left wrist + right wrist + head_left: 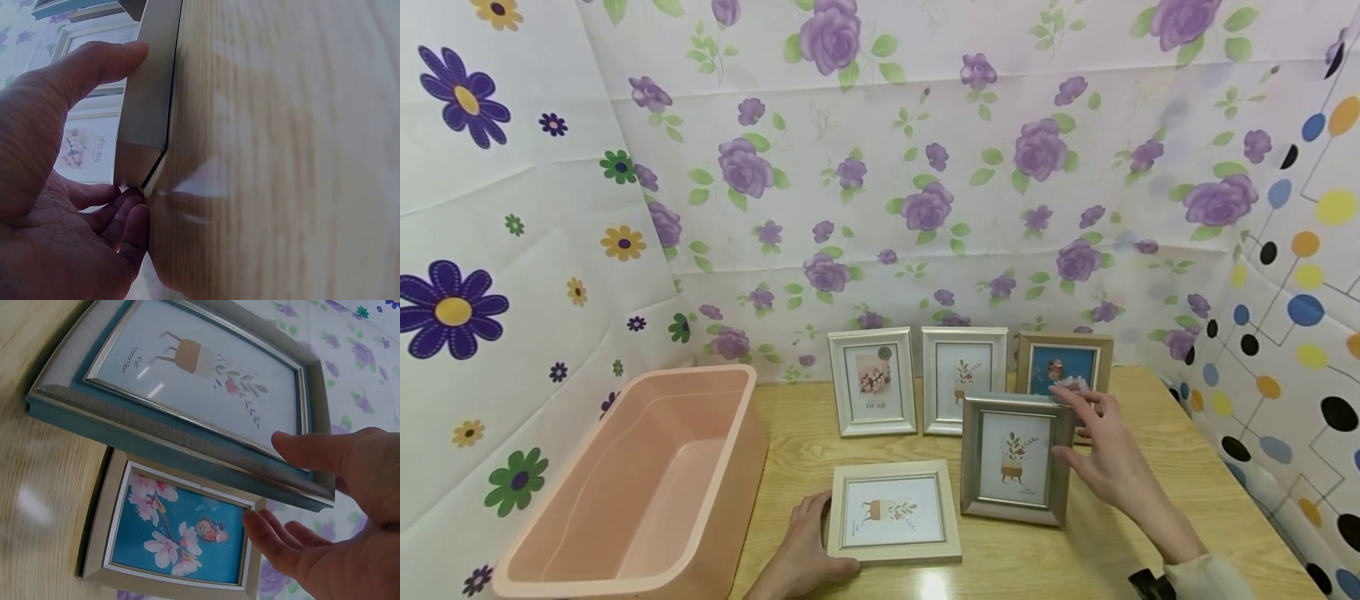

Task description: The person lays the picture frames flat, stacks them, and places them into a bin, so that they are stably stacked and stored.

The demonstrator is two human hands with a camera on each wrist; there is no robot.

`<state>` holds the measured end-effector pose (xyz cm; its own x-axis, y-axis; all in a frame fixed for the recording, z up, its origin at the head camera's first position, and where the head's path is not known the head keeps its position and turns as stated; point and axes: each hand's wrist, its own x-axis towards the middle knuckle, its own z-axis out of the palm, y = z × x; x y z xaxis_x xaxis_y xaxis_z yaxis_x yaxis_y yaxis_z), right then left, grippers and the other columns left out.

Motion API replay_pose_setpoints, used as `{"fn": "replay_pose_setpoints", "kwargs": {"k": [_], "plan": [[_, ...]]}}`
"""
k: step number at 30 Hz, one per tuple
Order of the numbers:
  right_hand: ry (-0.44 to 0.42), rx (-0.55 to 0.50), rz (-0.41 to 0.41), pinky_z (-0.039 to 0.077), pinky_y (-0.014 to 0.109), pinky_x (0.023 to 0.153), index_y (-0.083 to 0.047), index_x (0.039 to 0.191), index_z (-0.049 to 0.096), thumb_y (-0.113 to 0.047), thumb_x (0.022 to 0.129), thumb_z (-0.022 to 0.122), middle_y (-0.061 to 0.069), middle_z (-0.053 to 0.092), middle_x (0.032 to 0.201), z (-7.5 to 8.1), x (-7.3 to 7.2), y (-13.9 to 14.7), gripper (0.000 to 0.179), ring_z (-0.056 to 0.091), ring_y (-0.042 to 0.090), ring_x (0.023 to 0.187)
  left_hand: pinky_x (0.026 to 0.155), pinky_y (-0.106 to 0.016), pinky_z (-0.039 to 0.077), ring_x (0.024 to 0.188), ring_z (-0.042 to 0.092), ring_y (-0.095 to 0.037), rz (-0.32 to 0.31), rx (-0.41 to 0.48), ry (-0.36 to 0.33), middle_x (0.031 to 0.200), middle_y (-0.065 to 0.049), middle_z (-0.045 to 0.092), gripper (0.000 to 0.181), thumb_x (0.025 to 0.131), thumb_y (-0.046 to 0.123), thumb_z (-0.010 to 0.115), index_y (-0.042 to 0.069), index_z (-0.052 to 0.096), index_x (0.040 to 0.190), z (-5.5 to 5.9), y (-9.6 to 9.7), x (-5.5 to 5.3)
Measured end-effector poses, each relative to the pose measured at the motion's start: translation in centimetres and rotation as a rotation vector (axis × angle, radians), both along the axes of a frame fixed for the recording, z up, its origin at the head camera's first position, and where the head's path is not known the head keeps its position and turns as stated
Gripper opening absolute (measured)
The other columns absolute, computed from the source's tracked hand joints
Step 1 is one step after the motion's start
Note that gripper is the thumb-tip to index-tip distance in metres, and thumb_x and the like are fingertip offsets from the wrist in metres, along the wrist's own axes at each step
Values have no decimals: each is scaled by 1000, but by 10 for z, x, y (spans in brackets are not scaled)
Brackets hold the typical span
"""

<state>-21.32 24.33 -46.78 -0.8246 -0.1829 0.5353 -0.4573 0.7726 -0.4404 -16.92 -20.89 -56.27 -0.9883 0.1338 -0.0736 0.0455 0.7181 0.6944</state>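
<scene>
A cream picture frame [897, 554] lies flat on the table, picture side up. My left hand [801, 546] grips its left end, the thumb along the near edge. The left wrist view shows the thumb against the side of this frame [147, 94] and the other fingers curled by its corner. On the right, a grey-brown picture frame [1017, 402] stands leaning slightly back. My right hand [1108, 454] holds its right side near the top; the right wrist view shows the thumb over the front of the frame [187, 434] and a finger partly hidden behind it.
Behind stand two white picture frames [874, 429] and a tan frame [1103, 354] with a blue flower picture, partly covered by the grey-brown one. A deep pink plastic tub [741, 442] stands at the left. Patterned cloth [865, 125] surrounds the wooden table [797, 433].
</scene>
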Motion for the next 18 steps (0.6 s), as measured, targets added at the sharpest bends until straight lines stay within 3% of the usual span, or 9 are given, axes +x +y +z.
{"fn": "replay_pose_setpoints", "kwargs": {"k": [13,18], "plan": [[-67,-5,134,67,47,75,-9,153,56,19,82,82,33,53,137,-1,-11,6,81,67,55,112,118,-65,46,145,45,-42,10,20,-21,157,-22,50,115,68,36,104,-1,44,159,0,-2,-1],[-96,-29,151,67,47,75,-10,151,58,19,84,78,40,47,150,1,-13,7,76,42,75,139,118,-66,46,143,49,-44,23,43,-32,155,-23,52,116,72,40,103,-3,42,160,2,-4,1]]}}
